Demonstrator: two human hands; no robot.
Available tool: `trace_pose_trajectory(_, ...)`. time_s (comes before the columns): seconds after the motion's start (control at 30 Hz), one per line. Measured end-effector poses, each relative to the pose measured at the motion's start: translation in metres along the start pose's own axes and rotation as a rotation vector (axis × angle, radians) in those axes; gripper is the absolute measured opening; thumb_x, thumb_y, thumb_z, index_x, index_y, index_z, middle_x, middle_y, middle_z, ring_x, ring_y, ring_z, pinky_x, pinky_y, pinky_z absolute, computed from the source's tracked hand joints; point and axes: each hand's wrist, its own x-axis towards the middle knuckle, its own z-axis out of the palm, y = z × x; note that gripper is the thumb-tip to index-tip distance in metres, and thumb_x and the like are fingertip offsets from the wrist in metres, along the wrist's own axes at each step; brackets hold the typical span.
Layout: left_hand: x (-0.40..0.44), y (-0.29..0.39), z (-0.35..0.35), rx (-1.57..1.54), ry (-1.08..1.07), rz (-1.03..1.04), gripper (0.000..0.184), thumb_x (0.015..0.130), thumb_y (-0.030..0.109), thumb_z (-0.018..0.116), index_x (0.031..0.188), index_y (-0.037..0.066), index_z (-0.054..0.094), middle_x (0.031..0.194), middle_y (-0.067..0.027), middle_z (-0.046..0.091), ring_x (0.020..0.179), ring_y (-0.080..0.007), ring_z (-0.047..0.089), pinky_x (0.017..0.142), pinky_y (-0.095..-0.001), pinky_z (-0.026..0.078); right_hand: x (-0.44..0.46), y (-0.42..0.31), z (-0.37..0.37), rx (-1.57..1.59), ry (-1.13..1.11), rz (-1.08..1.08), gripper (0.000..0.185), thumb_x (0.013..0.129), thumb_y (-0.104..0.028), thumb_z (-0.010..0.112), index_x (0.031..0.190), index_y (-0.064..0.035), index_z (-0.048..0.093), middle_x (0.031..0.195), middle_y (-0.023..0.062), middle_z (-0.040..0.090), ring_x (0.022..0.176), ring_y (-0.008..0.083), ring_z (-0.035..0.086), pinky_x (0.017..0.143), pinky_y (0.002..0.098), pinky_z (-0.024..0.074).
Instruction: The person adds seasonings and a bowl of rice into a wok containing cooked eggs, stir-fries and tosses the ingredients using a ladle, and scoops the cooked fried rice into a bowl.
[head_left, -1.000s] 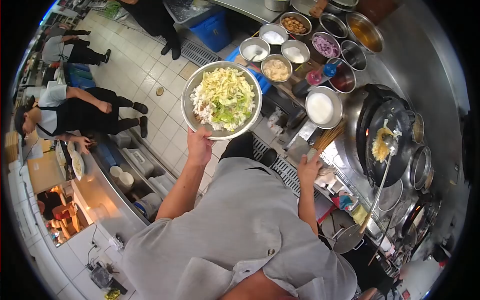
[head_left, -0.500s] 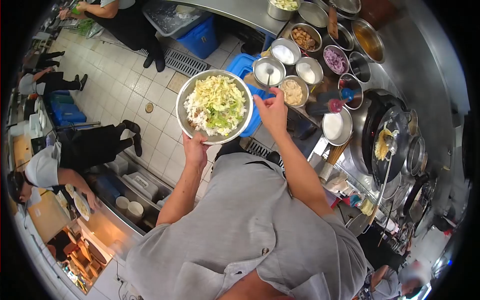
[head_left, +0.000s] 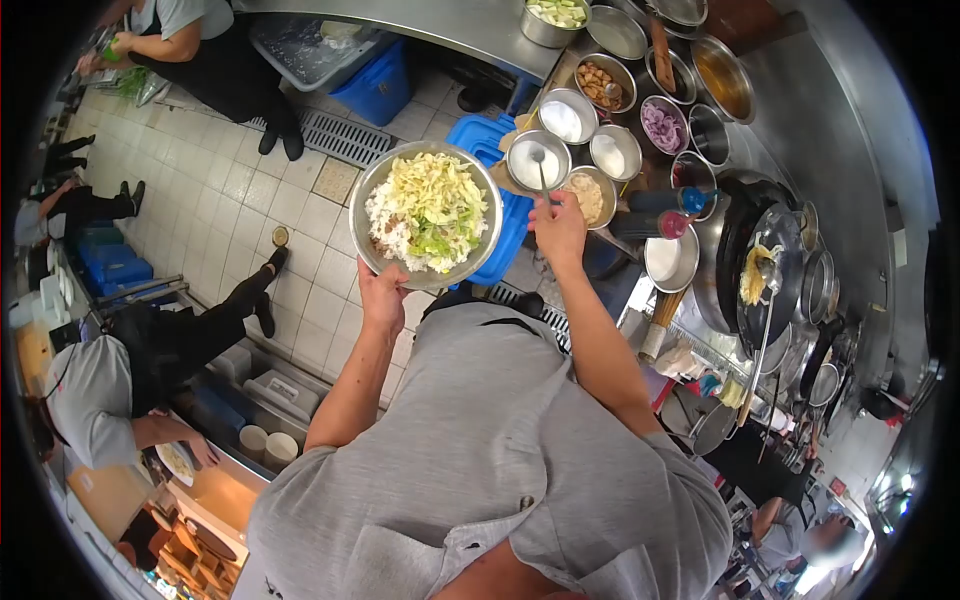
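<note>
My left hand (head_left: 383, 298) grips the near rim of a steel bowl (head_left: 357, 225) heaped with white rice, shredded pale cabbage and green lettuce, held up over the floor. The fingers of my right hand (head_left: 560, 232) are closed on the handle of a small spoon (head_left: 543, 175). That spoon stands in a steel bowl of white powder (head_left: 533, 160). Right beside my right hand is a bowl of beige paste (head_left: 588, 197). More bowls of white powder, one of them (head_left: 566, 116), sit just beyond it.
At the right, a black wok (head_left: 780, 260) holds yellow food and a ladle (head_left: 757, 365). Squeeze bottles (head_left: 650, 224) and a bamboo brush (head_left: 661, 325) lie nearer. A blue bin (head_left: 375, 85) stands by the far counter. Co-workers (head_left: 95, 395) are at the left, upper left and lower right.
My right hand has come up from beside the brush to the powder bowl and taken hold of the spoon. My left hand still holds the rice bowl. The co-worker at left has turned and leaned.
</note>
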Motion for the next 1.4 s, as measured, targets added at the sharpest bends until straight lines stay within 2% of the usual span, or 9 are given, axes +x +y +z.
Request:
trace_pose_trajectory(0.17,0.006,-0.009,-0.002,0.016,0.010,-0.018,0.064,0.075,-0.007,0.050,0.135,0.013,0.042,0.110,-0.0063,0.059,0.085,-0.0172,0.062,0.062,-0.0308,0.055,0.006,-0.003,-0.018,-0.200,0.047,-0.123,0.025,0.095,-0.014,0.057,0.111,0.0036,0.067,0.084,0.0164,0.074,0.070,0.0239,0.073,0.068,0.0362,0.0565)
trace_pose_trajectory(0.4,0.002,-0.007,0.006,0.040,0.017,-0.029,0.062,0.076,-0.007,0.051,0.134,0.013,0.042,0.107,-0.0057,0.059,0.082,-0.0164,0.062,0.060,-0.0318,0.056,0.005,0.001,-0.023,0.181,-0.064,0.012,0.026,0.100,-0.011,0.054,0.117,0.0058,0.064,0.087,0.0126,0.073,0.070,0.0168,0.071,0.060,0.0290,0.0540)
trace_pose_trajectory(0.63,0.000,-0.005,0.010,0.060,0.016,-0.025,0.059,0.076,-0.007,0.051,0.131,0.012,0.043,0.109,-0.0078,0.059,0.084,-0.0199,0.064,0.064,-0.0372,0.059,0.009,0.009,-0.042,0.340,-0.038,0.126,0.025,0.100,-0.007,0.053,0.120,0.0054,0.061,0.090,0.0150,0.073,0.071,0.0174,0.071,0.052,0.0243,0.0496)
trace_pose_trajectory(0.9,-0.004,-0.017,0.024,0.081,-0.019,-0.012,0.055,0.075,-0.005,0.053,0.127,0.010,0.044,0.107,-0.0096,0.060,0.077,-0.0212,0.065,0.058,-0.0361,0.057,-0.043,-0.017,-0.089,0.453,-0.132,0.064,0.025,0.100,-0.008,0.055,0.120,0.0047,0.063,0.092,0.0139,0.073,0.071,0.0163,0.070,0.053,0.0235,0.0488)
trace_pose_trajectory(1.0,-0.005,-0.027,0.028,0.093,-0.042,-0.016,0.056,0.075,-0.005,0.053,0.127,0.010,0.043,0.108,-0.0112,0.060,0.075,-0.0220,0.065,0.056,-0.0359,0.057,-0.082,-0.036,-0.097,0.289,-0.191,0.007,0.023,0.100,-0.009,0.054,0.117,0.0017,0.065,0.089,0.0124,0.074,0.070,0.0171,0.071,0.056,0.0276,0.0518)
trace_pose_trajectory(1.1,-0.012,-0.031,0.035,0.106,-0.043,-0.028,0.059,0.074,-0.005,0.053,0.130,0.010,0.041,0.111,-0.0121,0.060,0.079,-0.0232,0.066,0.057,-0.0364,0.057,-0.091,-0.020,-0.119,-0.150,0.096,-0.362,0.022,0.099,-0.009,0.054,0.114,-0.0005,0.067,0.085,0.0131,0.073,0.071,0.0200,0.072,0.061,0.0332,0.0552)
trace_pose_trajectory(1.23,-0.028,-0.033,0.044,0.095,-0.066,-0.016,0.062,0.075,-0.005,0.052,0.134,0.009,0.040,0.114,-0.0124,0.059,0.087,-0.0249,0.066,0.063,-0.0393,0.060,-0.067,0.011,-0.156,-0.381,0.183,-0.281,0.018,0.093,-0.010,0.057,0.104,-0.0016,0.068,0.084,0.0168,0.072,0.074,0.0334,0.071,0.066,0.0432,0.0553)
trace_pose_trajectory(1.33,-0.035,-0.038,0.042,0.112,-0.082,-0.028,0.064,0.075,-0.005,0.052,0.136,0.009,0.039,0.116,-0.0125,0.058,0.092,-0.0257,0.066,0.067,-0.0415,0.062,-0.055,0.017,-0.154,-0.526,0.170,-0.446,0.020,0.092,-0.012,0.059,0.105,-0.0007,0.069,0.081,0.0184,0.072,0.071,0.0327,0.071,0.067,0.0417,0.0565)
trace_pose_trajectory(1.4,-0.039,-0.039,0.041,0.135,-0.100,-0.035,0.064,0.076,-0.005,0.052,0.137,0.009,0.038,0.116,-0.0127,0.058,0.093,-0.0260,0.066,0.069,-0.0427,0.062,-0.046,0.027,-0.147,-0.613,0.182,-0.504,0.019,0.090,-0.010,0.059,0.103,-0.0008,0.069,0.081,0.0208,0.071,0.073,0.0377,0.070,0.068,0.0454,0.0557)
